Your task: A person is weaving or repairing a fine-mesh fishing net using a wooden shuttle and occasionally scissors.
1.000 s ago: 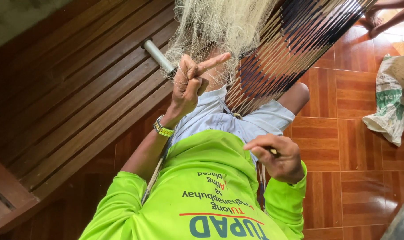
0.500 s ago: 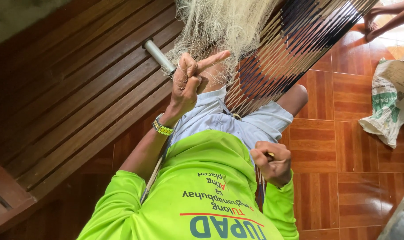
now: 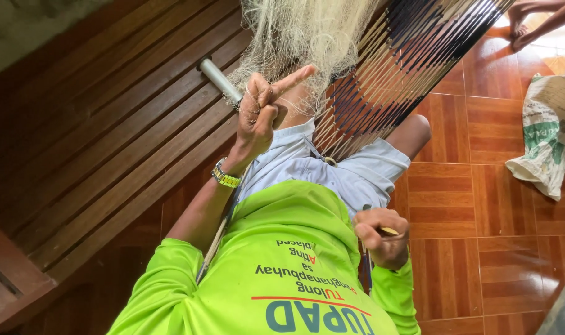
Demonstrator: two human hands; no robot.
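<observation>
I am looking down over a bright green shirt [image 3: 282,273] and pale blue shorts [image 3: 332,174] at the pale fishing net [image 3: 307,37], the thing being worked. It is hanging in a bunched mass at the top of the view, in front of the dark wooden slats [image 3: 108,124] and just beside a panel of dark and tan cords [image 3: 406,62].

The left hand [image 3: 264,115] is raised into the lower edge of the net. Its thumb and curled fingers are pinching the mesh while the index finger is pointing out straight. A grey metal rod [image 3: 219,79] is sticking out of the net just beside it.

The right hand [image 3: 382,239] is resting low at the hip, closed in a fist around a small yellowish tool [image 3: 391,231]. Only its tip is showing. A thin line [image 3: 364,273] is dropping below the fist.

As I judge it, the work is going best if the left pinch is holding one mesh taut and apart from the tangle. The right hand should then be drawing the line evenly, without slack catching in neighbouring meshes.

The only container is the white and green sack [image 3: 549,130], lying crumpled on the red floor tiles [image 3: 456,205] well apart from both hands. I cannot tell what it is holding. Another person's limbs [image 3: 531,18] are showing at the top right.
</observation>
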